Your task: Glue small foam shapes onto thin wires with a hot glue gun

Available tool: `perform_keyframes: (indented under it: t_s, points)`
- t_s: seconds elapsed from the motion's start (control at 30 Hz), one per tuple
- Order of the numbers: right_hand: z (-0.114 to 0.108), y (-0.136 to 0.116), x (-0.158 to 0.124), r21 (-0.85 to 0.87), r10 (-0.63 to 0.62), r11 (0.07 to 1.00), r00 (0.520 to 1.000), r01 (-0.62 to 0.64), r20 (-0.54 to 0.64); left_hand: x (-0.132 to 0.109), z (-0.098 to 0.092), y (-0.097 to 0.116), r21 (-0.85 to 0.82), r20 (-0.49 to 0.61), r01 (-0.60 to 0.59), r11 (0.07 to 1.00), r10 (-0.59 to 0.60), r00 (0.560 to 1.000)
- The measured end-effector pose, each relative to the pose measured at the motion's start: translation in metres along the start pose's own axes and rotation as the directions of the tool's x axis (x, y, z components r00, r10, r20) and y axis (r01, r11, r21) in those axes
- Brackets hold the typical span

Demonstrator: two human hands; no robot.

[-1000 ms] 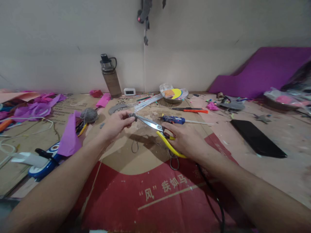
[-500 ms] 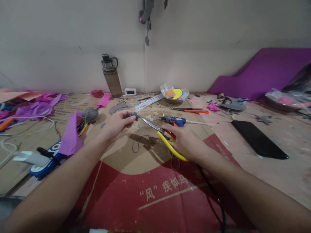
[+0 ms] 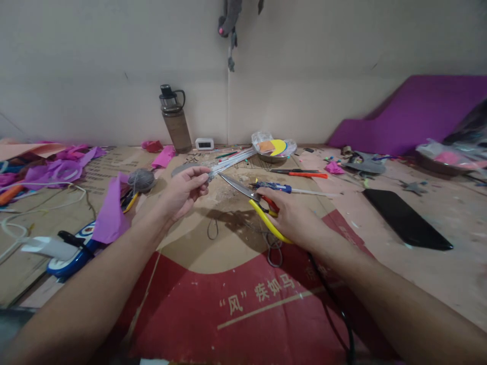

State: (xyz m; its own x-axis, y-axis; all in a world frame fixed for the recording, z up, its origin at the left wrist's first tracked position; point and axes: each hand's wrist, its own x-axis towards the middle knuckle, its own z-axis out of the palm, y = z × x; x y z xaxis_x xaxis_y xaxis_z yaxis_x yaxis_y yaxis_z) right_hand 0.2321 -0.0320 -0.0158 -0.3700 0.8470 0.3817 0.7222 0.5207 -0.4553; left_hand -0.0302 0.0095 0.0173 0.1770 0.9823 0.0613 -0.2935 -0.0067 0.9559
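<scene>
Scissors point(image 3: 245, 192) sat in the R hand point(image 3: 291, 215), fingers wrapped round the handles, above the cardboard point(image 3: 178, 304), tips aimed at 10 o'clock. L hand point(image 3: 186, 190) was just beyond, thumb & forefinger close tog.; couldn't tell if anything was pinched. Prob. best: wrist steady, tips clear of skin. Silver blades looked nearly tog., handles yellow w/ red. Glue gun point(image 3: 279, 187) lay near, abt 2 o'clock.

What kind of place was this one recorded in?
Probably a craft workspace: the right hand holds yellow-handled scissors, and a ball of grey yarn and what looks like a blue glue gun lie nearby.
</scene>
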Motion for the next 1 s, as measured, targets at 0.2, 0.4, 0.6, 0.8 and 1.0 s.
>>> perform_keyframes:
  t_s: [0.2, 0.4, 0.6, 0.8, 1.0]
  points:
    - [-0.003, 0.000, 0.001, -0.020, -0.015, 1.000, 1.000, 0.015, -0.001, -0.003, 0.004, 0.001, 0.023, -0.021, 0.041, 0.999, -0.040, 0.999]
    - [-0.006, -0.004, -0.001, -0.065, 0.020, 0.998, 0.998, -0.016, 0.061, -0.005, 0.007, 0.000, 0.037, -0.085, 0.092, 0.995, -0.089, 0.992]
    - [-0.009, -0.008, -0.001, -0.101, 0.039, 0.994, 0.996, -0.031, 0.079, -0.003, 0.004, -0.004, 0.017, -0.071, 0.092, 0.996, -0.090, 0.993]
    - [-0.009, -0.012, -0.002, -0.133, 0.049, 0.991, 0.994, -0.036, 0.096, -0.001, 0.004, -0.006, 0.003, -0.020, 0.072, 0.997, -0.072, 0.997]
    - [-0.009, -0.013, -0.003, -0.115, 0.034, 0.993, 0.995, -0.023, 0.097, -0.001, 0.005, -0.007, 0.024, -0.001, 0.065, 0.998, -0.065, 0.998]
